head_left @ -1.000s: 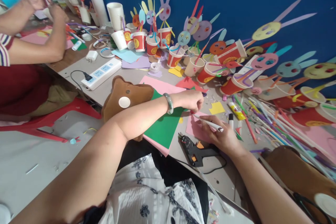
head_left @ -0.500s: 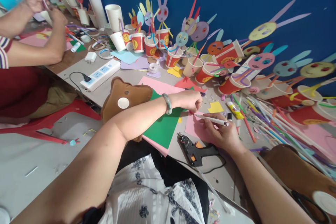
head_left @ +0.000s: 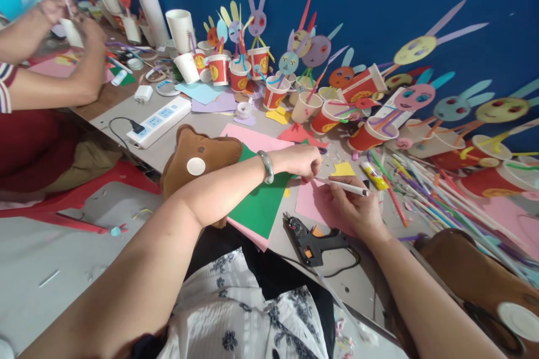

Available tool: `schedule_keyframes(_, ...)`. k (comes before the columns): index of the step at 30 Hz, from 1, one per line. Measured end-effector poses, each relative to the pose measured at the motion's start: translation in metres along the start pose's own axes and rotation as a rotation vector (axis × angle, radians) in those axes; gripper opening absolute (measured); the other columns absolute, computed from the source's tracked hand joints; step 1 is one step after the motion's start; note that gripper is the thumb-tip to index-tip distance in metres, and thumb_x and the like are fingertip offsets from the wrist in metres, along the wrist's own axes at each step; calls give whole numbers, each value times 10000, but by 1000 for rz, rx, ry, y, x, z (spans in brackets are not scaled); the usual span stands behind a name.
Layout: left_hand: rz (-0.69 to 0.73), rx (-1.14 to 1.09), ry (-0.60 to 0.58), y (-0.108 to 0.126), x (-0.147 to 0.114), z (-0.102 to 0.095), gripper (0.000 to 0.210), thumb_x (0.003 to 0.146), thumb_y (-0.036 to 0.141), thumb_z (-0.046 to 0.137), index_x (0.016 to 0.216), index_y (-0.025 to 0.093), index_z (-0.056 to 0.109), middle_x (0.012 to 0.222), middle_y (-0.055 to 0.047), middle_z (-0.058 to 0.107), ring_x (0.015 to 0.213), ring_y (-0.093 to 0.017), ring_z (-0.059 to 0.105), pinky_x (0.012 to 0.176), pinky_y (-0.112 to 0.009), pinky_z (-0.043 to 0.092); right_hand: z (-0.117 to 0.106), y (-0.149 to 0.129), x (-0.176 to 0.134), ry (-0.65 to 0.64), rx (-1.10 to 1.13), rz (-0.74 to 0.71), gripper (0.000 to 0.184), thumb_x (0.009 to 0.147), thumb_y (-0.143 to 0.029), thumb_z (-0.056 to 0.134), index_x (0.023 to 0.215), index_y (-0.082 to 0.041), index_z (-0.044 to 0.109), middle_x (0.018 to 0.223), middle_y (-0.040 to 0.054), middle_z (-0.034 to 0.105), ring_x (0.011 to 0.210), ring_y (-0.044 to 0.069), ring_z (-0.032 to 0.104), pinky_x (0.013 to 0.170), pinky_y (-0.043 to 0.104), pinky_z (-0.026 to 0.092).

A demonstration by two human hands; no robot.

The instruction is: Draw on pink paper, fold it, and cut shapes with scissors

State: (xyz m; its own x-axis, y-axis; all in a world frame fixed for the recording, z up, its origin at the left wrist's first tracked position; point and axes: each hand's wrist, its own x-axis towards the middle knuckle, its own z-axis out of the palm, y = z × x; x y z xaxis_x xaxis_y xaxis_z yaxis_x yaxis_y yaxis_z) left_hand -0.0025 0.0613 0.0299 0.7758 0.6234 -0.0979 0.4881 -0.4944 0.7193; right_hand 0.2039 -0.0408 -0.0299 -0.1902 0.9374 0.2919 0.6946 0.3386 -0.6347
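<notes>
My right hand (head_left: 360, 210) is closed around a white pen (head_left: 347, 185), held low over a sheet of pink paper (head_left: 309, 207). The pen's tip points left toward the fingers of my left hand (head_left: 304, 161). Those fingers are curled and pressed together at the paper's upper edge. A bit of red shows at their tips, but what they pinch is too small and covered to name. Green paper (head_left: 259, 210) lies under my left forearm, partly hidden. Close below the pink sheet rests a black glue gun (head_left: 314, 244).
Paper cups with rabbit-faced figures (head_left: 275, 92) line the blue wall. Colourful pipe cleaners (head_left: 438, 202) lie to the right. A power strip (head_left: 162, 120) and a brown bear-shaped cushion (head_left: 217, 148) are at left. Across the corner, another person's hands (head_left: 71, 17) hold a white cup.
The pen has shifted slightly right and up, away from the left fingers. My left hand keeps its place on the paper. At far left, the other person's white cup is tilted more upright.
</notes>
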Motion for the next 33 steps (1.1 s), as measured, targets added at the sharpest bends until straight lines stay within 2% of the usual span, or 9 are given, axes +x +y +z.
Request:
schedule_keyframes(3,5,1,-9,0,0,0,132,640,49,730,740,128,766,776,-61,747,740,-156,641,700,-267,433,1,-6,2,13,13,125,335,963,-525,511,1049,-237,660,912,117,748,747,279,726,646,440,607)
schedule_keyframes(5,2,1,-14,0,-1,0,133,652,53,728,754,127,771,769,-64,748,742,-153,646,708,-261,438,0,-9,4,-12,25,141,373,953,-546,522,1061,-220,667,950,117,750,745,259,725,636,403,601)
schedule_keyframes(10,-21,-3,-36,3,-3,-2,126,679,64,715,776,131,762,775,-55,752,759,-144,654,713,-252,434,0,-7,4,-6,7,95,385,956,-534,528,1050,-192,676,941,109,746,754,228,722,631,343,582)
schedule_keyframes(16,-14,-16,-19,2,-3,-2,99,664,47,716,723,124,737,768,-57,744,744,-149,645,693,-261,429,-1,-4,2,-15,49,137,322,951,-491,541,1021,-202,667,889,99,739,827,262,732,666,372,596)
schedule_keyframes(26,5,-36,-25,2,-3,-2,99,653,37,709,664,132,733,744,-46,738,713,-139,636,699,-264,434,-4,-8,2,-17,35,72,269,934,-448,547,968,-208,665,814,89,730,727,274,715,621,414,582)
schedule_keyframes(33,4,-26,-40,1,-3,-2,89,677,49,702,704,125,737,772,-53,749,741,-142,646,686,-264,423,-5,-9,0,-21,10,63,234,936,-424,545,962,-225,664,819,87,739,726,265,716,620,400,579)
